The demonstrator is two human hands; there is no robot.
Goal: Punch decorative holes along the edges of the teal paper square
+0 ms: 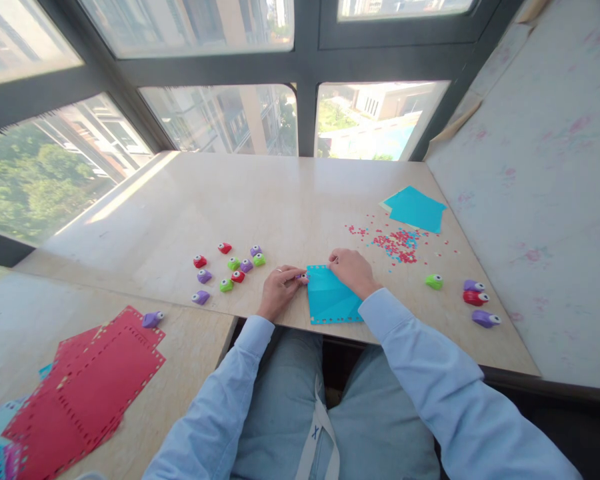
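Counter's [260, 193] front edge: left hand [281, 289] grips a small punch [303, 277], right hand [351, 270] pinches the blue sheet [329, 298]; best kept square.

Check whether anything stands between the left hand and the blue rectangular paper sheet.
Only a small purple punch, partly hidden in the left hand, at the left edge of the blue paper sheet; nothing else visible stands between.

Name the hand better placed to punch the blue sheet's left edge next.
Likely the left hand: it holds a small punch right at that edge of the blue sheet, while the right hand is at the sheet's top edge.
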